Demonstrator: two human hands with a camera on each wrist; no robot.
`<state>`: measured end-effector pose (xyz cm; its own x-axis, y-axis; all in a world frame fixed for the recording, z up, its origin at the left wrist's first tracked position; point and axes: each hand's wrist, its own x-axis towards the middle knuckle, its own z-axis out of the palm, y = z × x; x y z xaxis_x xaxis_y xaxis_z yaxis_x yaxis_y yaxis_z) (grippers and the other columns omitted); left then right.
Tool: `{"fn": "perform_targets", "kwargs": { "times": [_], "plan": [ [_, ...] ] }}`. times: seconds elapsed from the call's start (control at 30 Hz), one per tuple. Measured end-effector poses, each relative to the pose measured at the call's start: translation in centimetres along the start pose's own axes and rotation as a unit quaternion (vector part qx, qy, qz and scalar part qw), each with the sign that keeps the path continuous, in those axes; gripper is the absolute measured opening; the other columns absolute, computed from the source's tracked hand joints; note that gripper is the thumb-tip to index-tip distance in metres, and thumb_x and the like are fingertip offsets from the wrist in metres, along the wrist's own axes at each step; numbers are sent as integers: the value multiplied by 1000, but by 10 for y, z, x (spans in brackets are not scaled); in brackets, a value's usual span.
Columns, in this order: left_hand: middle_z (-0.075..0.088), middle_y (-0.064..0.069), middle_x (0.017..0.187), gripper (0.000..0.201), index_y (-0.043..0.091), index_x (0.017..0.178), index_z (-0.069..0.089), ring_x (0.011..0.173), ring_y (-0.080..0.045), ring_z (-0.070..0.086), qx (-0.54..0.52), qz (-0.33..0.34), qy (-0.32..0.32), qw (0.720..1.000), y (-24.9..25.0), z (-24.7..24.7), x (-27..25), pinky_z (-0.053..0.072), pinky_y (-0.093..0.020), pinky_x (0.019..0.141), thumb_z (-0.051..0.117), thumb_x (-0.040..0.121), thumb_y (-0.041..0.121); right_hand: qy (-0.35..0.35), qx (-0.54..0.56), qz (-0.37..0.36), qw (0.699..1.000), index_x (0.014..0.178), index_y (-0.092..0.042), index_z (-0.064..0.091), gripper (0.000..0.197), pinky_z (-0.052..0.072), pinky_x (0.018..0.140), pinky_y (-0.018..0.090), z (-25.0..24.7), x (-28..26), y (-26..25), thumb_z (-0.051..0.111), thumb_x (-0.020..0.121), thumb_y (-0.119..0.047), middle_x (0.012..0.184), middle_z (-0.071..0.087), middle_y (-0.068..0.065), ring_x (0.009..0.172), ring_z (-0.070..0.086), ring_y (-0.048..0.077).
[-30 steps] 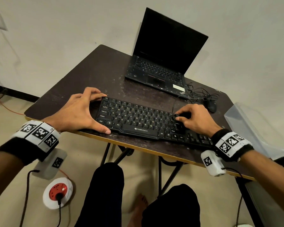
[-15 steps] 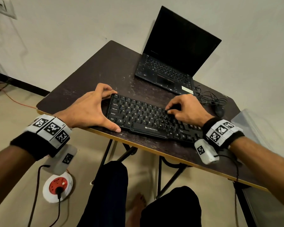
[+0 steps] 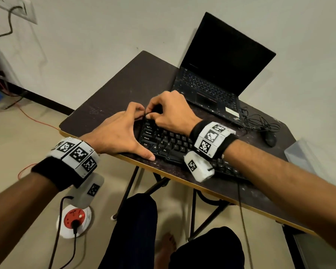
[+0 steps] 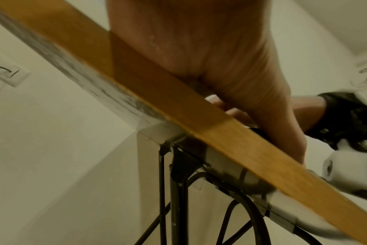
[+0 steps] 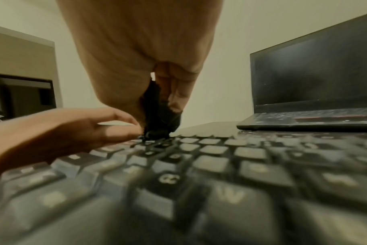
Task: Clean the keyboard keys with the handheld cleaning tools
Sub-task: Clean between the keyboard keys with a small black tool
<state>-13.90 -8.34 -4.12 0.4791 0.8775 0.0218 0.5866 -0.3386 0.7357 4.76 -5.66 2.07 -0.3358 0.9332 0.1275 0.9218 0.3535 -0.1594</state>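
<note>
A dark table [image 3: 113, 90] with a yellow front edge stands against a pale wall. On it near that edge lies the black keyboard [image 3: 164, 141], reading Ctrl, Alt, Shift, Caps Lock. The left hand [image 3: 116, 133] lies spread, bracing its left end. The right hand [image 3: 171, 111] pinches a small black brush [image 5: 157, 114] onto the far-left keys. Behind sits an open laptop [image 3: 219, 74], with bare tabletop to its left.

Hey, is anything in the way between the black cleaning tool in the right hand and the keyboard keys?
Nothing visible. The right hand grips the black cleaning tool, whose tip already sits on the keyboard at its far left corner. The left hand is beside it at the keyboard's left end, not under the tool.
</note>
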Motion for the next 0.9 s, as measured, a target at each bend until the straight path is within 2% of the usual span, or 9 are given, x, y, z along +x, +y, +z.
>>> {"fn": "perform_targets", "kwargs": {
  "times": [0.13,0.23,0.33,0.47,0.57,0.63,0.73,0.8,0.9],
  "plan": [
    [57,15,147,136,25,152,27,126,-4,51,-6,7,2,1000,-2,1,2,41,-29,100,103,46,61,16,29,28,999,91,-25,82,9,51,77,27,5,6,-7,82,84,-30,84,76,-8,81,68,12],
    [61,14,141,138,24,151,27,130,-9,56,-1,23,4,1000,-3,2,3,47,-30,104,101,43,67,-5,67,35,997,103,-24,81,17,53,84,26,1,-9,-5,81,89,-36,94,78,-8,87,69,9],
    [59,9,147,139,24,151,27,135,-12,53,3,35,9,999,-4,3,2,47,-34,112,101,42,70,-49,99,56,992,110,-24,79,21,55,87,28,-1,-23,-8,77,94,-37,102,77,-6,94,69,10],
    [61,9,142,137,23,150,30,132,-13,56,1,49,13,999,-4,3,2,48,-36,114,102,41,68,-28,78,42,996,93,-26,78,8,53,79,29,3,-54,-29,81,87,-30,89,75,-6,86,68,14],
    [62,9,138,131,26,149,29,132,-17,57,7,54,11,998,-6,4,4,49,-41,114,93,43,64,2,74,32,997,88,-25,77,6,47,69,23,9,-78,-42,81,83,-25,80,73,-7,76,66,12],
    [61,7,142,135,24,150,29,135,-16,56,4,53,7,999,-6,5,2,48,-40,116,98,43,65,13,85,57,995,89,-26,77,6,48,71,23,9,-74,-41,81,85,-26,84,75,-5,80,68,14],
    [56,3,153,136,25,151,28,142,-16,50,-5,52,7,999,-4,5,4,42,-39,121,104,45,63,24,82,108,990,89,-27,73,8,53,80,30,5,-51,-31,82,87,-28,91,75,-3,91,70,18],
    [54,3,156,136,26,151,28,144,-15,49,-11,48,5,999,-5,4,5,41,-38,122,104,44,62,6,105,130,986,88,-27,74,10,48,78,27,1,-46,-32,83,87,-29,92,74,-4,92,69,16],
    [59,7,147,135,25,149,30,135,-12,56,-14,58,6,998,-8,3,5,46,-36,117,102,42,64,-31,149,129,980,89,-26,75,9,50,70,23,-4,-75,-38,84,87,-28,90,73,-8,84,68,8]
  ]
}}
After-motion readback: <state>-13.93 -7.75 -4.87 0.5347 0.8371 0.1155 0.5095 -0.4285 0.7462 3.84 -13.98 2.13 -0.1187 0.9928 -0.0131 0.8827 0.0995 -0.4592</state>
